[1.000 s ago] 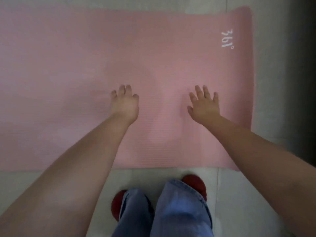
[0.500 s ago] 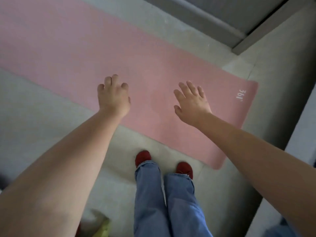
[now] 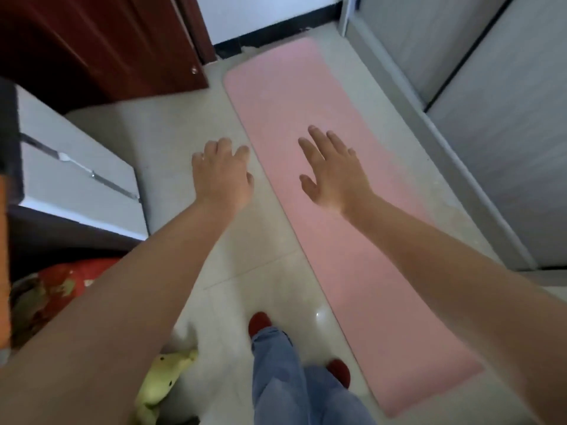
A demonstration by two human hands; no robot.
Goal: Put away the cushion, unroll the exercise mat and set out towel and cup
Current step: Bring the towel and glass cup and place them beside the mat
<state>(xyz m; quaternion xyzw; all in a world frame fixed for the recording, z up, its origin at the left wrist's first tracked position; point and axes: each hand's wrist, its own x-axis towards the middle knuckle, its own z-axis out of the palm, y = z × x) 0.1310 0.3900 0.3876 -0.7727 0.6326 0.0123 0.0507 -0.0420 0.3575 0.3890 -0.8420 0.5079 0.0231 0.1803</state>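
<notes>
Below me the pink exercise mat [image 3: 310, 167] lies fully unrolled and flat on the pale tiled floor [image 3: 171, 142], running from near my feet toward the dark red door [image 3: 101, 41] at the far end. My left hand [image 3: 221, 174] hangs over the bare tiles just beside the mat's left edge, fingers loosely curled, gripping nothing. My right hand [image 3: 333, 173] hovers over the mat with fingers spread wide and empty. Red shoes [image 3: 259, 323] and blue jeans [image 3: 288, 381] show at the bottom, just left of the mat. A white drawer unit [image 3: 79, 176] stands at left, with a red patterned fabric [image 3: 61, 283] and a yellow-green soft toy [image 3: 162, 375] below it
</notes>
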